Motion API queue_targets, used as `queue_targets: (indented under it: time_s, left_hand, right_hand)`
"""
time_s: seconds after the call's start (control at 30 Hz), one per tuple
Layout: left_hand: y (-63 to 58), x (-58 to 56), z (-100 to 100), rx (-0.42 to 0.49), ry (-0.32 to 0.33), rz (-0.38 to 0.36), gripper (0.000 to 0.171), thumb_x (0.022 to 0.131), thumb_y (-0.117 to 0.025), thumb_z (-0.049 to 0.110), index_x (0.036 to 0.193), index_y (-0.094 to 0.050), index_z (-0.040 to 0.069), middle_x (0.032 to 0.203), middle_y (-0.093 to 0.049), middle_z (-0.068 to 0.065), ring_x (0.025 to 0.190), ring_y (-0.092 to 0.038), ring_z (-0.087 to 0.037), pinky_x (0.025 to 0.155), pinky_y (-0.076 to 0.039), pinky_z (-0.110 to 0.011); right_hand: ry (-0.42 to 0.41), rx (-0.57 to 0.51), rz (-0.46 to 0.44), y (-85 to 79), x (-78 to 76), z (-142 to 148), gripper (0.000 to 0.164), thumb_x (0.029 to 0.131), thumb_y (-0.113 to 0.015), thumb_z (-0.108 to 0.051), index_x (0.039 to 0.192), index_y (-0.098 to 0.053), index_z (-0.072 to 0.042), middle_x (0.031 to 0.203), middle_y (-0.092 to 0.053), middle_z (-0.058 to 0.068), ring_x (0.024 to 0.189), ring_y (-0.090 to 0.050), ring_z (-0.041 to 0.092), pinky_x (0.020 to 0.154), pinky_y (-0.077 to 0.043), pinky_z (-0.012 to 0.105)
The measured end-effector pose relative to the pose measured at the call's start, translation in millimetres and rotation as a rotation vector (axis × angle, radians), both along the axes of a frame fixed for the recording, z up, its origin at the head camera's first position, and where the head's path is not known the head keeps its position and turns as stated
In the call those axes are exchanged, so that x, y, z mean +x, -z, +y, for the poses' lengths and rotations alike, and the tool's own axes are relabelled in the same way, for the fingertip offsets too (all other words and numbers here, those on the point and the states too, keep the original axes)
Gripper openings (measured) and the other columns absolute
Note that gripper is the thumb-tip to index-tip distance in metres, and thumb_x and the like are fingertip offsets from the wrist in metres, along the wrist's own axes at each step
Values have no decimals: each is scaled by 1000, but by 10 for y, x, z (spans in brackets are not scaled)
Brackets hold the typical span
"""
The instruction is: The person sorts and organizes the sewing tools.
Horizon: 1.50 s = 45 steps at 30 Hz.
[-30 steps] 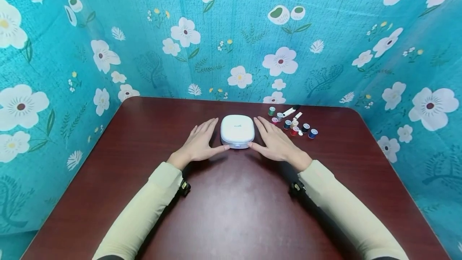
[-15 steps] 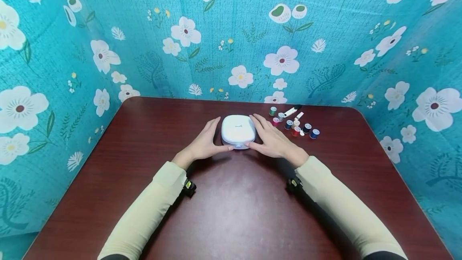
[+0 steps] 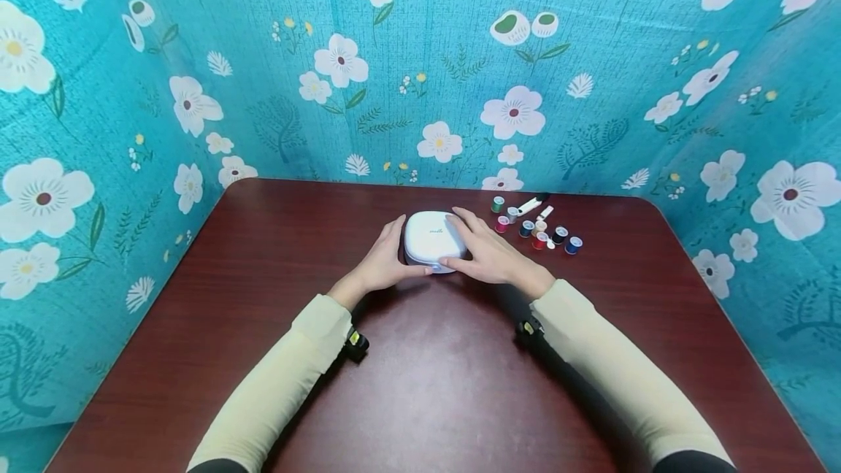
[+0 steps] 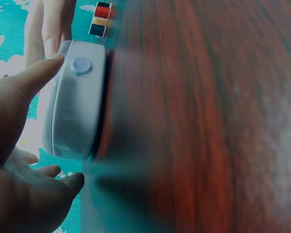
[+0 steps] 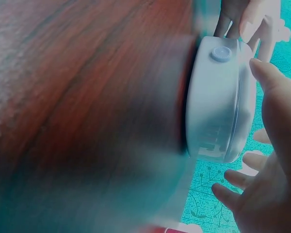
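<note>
Over the table (image 3: 434, 393), the left hand (image 3: 382, 261) and right hand (image 3: 489, 254) spread wide with fairly straight fingers, no firm grip evident. The white case (image 3: 430, 238) sits between their fingers, its round button (image 4: 81, 66) just below the thumb tips; even side pressure and level thumbs should stop it twisting.

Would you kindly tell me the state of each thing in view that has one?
White case: lid closed
Front button: no finger on it
Left hand: fingers extended, beside case
Right hand: fingers extended, beside case
Thread spools: upright, wound
White-and-black tool: lying down
</note>
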<state>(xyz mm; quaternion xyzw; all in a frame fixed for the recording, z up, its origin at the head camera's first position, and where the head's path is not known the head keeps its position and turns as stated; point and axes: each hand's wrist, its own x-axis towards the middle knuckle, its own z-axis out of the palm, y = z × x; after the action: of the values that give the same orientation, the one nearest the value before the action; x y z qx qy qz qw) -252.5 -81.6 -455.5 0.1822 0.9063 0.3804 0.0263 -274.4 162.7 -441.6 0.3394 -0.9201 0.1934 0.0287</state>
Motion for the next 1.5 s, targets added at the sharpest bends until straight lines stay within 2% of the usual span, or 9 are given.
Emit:
queue_targets:
  time_s: [0.33, 0.7, 1.13, 1.5]
  left_hand:
    - [64, -50, 101, 43, -28, -18, 117, 68, -81, 46, 149, -8, 5, 149, -22, -15, 134, -27, -24, 105, -30, -41]
    - [47, -61, 145, 81, -41, -17, 112, 67, -84, 40, 148, -15, 6, 141, -32, -13, 124, -36, -23, 100, -35, -42]
    - [33, -58, 178, 140, -104, -128, 110, 63, -88, 33, 146, -19, 10, 138, -34, -10, 119, -39, -24, 99, -36, -41]
    - [-19, -20, 182, 143, -116, -121, 107, 63, -88, 29, 145, -23, 7, 137, -36, -11, 119, -40, -25, 99, -35, -42]
  right_hand:
    - [-28, -11, -51, 18, -40, -46, 83, 83, -61, -55, 146, -30, -11, 152, -18, 8, 130, -27, 23, 95, -42, 44]
    - [-63, -22, -19, 22, -63, -72, 82, 83, -63, -53, 144, -34, -6, 149, -24, 15, 129, -29, 27, 97, -40, 44]
    - [-63, 53, 32, -18, -31, -84, 79, 85, -61, -52, 142, -37, -3, 147, -27, 19, 126, -33, 33, 98, -40, 45]
    - [-52, 82, 45, -58, 4, -121, 78, 86, -61, -50, 141, -37, -1, 147, -27, 22, 126, -33, 35, 99, -38, 45]
